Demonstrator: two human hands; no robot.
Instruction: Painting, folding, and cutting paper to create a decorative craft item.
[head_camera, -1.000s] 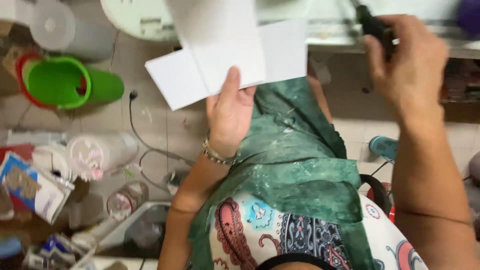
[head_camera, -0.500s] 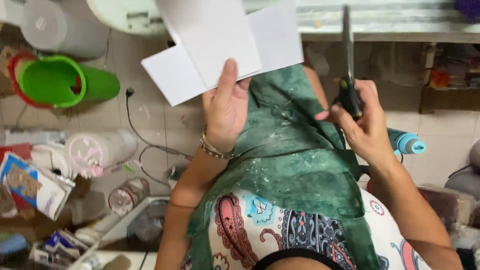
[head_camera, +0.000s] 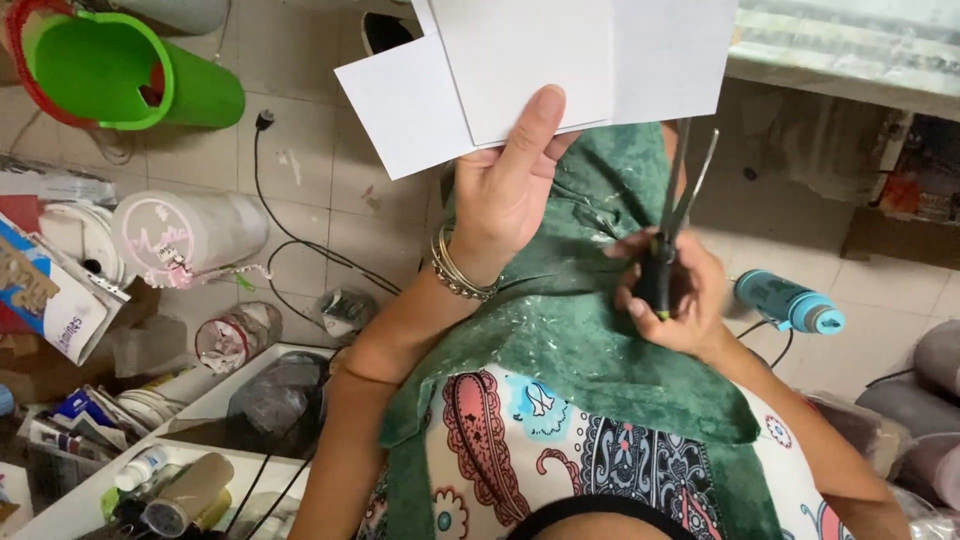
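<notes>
Pinching white cards (head_camera: 530, 70) between thumb and fingers, the left hand (head_camera: 505, 190) lifts them; the right hand (head_camera: 670, 295) grips open scissors (head_camera: 680, 200).

Green paint-flecked apron (head_camera: 600, 340) over paisley-print top (head_camera: 540, 450); silver bangles (head_camera: 458, 272) on left wrist; bare forearms.

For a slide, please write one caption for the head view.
Left hand holds white card sheets while right hand brings open scissors to their lower edge, above a green apron.
</notes>
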